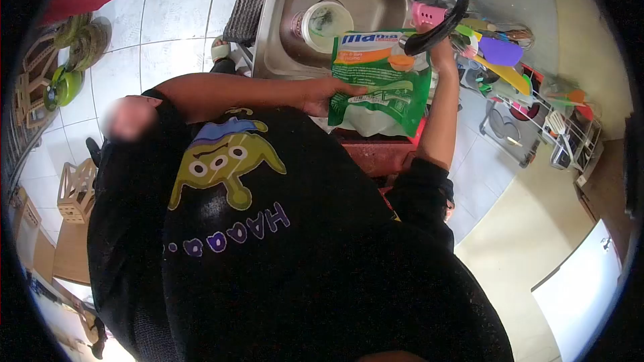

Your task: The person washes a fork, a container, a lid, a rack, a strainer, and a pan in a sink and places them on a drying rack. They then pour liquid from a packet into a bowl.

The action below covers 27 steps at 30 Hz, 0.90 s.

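My left hand (pixel 327 96) grips the left edge of a green and white plastic bag (pixel 382 87) printed "mama", thumb on the front. White contents show in the lower part of the bag, which hangs over the sink's near edge. My right hand (pixel 441 57) is raised at the bag's upper right corner, beside the black tap spout (pixel 429 41). The spout covers part of that hand and its fingers are mostly hidden, so I cannot make out what it grips. Inside the steel sink (pixel 287 53) stands a white tub (pixel 327 25) with dark residue inside.
A pink holder (pixel 429 13) stands behind the tap. To the right, a purple utensil (pixel 500 52), a yellow utensil (pixel 504 75) and a wire rack (pixel 567 137) crowd the side. A grey woven cloth (pixel 246 10) hangs left of the sink. Something red (pixel 376 159) lies below the bag.
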{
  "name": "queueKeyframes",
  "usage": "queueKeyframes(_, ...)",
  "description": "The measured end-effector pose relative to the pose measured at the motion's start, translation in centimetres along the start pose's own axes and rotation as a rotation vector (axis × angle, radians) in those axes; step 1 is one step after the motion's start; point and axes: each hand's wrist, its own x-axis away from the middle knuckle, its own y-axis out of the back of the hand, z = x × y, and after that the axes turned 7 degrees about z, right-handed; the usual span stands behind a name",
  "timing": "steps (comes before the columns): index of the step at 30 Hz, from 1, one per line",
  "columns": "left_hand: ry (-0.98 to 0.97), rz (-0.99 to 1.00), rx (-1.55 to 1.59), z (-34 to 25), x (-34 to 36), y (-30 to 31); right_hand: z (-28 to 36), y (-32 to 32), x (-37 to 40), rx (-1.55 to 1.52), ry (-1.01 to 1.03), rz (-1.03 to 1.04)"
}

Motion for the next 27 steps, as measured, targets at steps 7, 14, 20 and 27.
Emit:
queueKeyframes(7,-0.099,-0.054,-0.091,-0.3,-0.6,-0.4,-0.2,0.0,0.0,-0.186,-0.051,-0.02)
queueKeyframes(14,-0.221,-0.089,-0.225,-1.2,-1.4,0.5,0.2,-2.8,4.9,-1.273,-0.524,0.308)
queueKeyframes(20,-0.124,-0.144,-0.397,-0.9,-1.0,2.1,3.2,-4.9,7.2,-0.856,-0.544,0.244)
queueKeyframes(27,-0.181,-0.194,-0.476,-0.8,-1.8,1.3,1.1,-6.8,8.0,-0.832,-0.417,0.027)
